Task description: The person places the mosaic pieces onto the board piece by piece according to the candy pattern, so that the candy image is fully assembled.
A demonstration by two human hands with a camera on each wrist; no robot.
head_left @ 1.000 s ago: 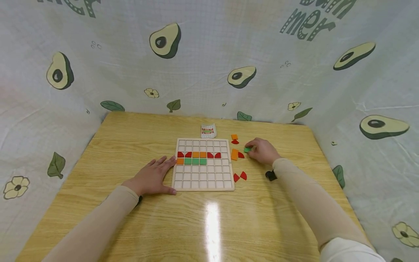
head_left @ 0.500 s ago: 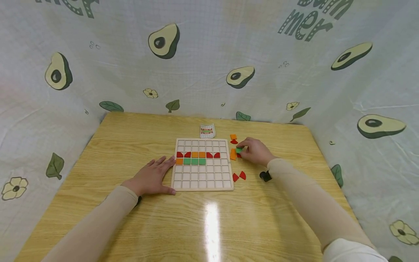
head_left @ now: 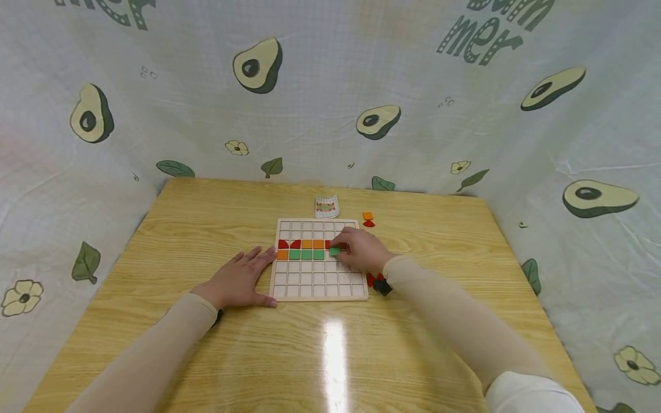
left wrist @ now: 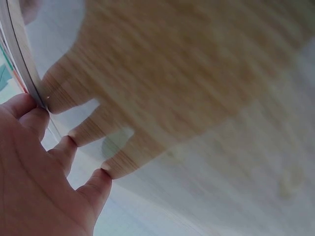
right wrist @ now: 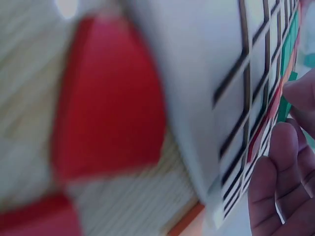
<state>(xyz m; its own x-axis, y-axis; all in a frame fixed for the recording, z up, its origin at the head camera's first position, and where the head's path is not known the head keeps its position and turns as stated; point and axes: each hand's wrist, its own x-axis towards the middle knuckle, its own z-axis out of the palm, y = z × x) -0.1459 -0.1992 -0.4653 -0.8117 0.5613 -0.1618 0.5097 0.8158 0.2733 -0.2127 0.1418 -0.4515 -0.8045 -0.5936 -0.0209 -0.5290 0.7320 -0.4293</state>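
Note:
A pale wooden grid board (head_left: 304, 289) lies on the table, one row filled with red quarter-circle pieces (head_left: 283, 244) and orange squares (head_left: 312, 244). In the row below sit an orange square (head_left: 282, 254) and several green squares (head_left: 307, 254). My right hand (head_left: 364, 251) pinches a green square tile (head_left: 334, 251) over the cell right of those green ones; the right wrist view shows the tile (right wrist: 285, 105) between thumb and fingers. Whether it touches the board I cannot tell. My left hand (head_left: 240, 281) rests spread out, its fingertips and thumb at the board's left edge.
Behind the board lies a small printed pattern card (head_left: 327, 207). An orange square (head_left: 368, 215) and a red piece (head_left: 369, 223) are right of it. A red quarter piece (right wrist: 115, 98) lies beside the board's right edge. A patterned cloth (head_left: 320, 86) hangs behind the table.
My right hand has carried the green square tile leftward from the loose pieces on the table to above the board. The left hand has stayed in place.

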